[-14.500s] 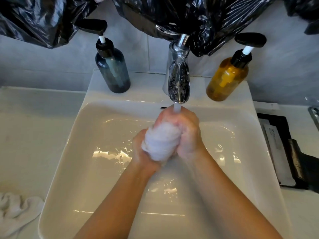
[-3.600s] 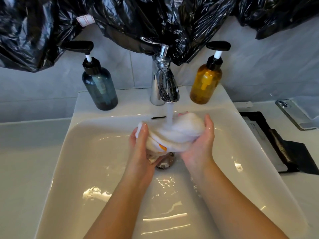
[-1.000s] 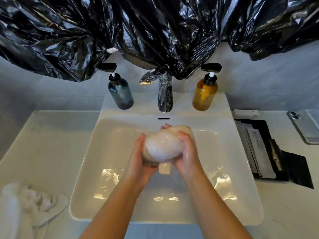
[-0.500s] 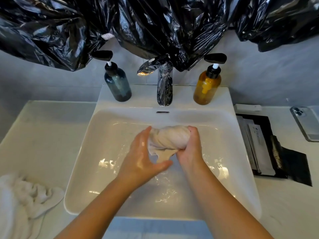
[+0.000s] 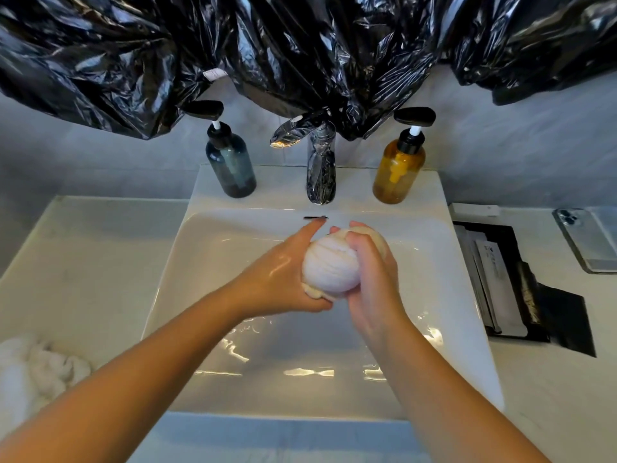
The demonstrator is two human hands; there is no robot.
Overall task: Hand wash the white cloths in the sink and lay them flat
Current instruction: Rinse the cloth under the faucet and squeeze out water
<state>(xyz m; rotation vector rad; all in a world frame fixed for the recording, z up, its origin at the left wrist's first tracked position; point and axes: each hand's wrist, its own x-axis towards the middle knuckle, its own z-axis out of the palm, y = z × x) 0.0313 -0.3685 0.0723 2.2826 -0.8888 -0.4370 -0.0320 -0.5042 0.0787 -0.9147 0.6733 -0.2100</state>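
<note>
Overhead, black plastic (image 5: 300, 45) drapes the wall (image 5: 500, 145); both hands (image 5: 283, 279) (image 5: 370, 282) squeeze a balled cloth (image 5: 330, 265) above the sink (image 5: 200, 262).

A pale grey wall (image 5: 500, 155) rises behind the white desk (image 5: 83, 262); crumpled, glossy black plastic bags (image 5: 300, 45) hang across its upper part.

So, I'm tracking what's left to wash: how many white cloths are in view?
2. One balled cloth is squeezed between the left hand and right hand above the sink. One crumpled cloth lies on the counter, lower left; that heap could hide more.
</note>
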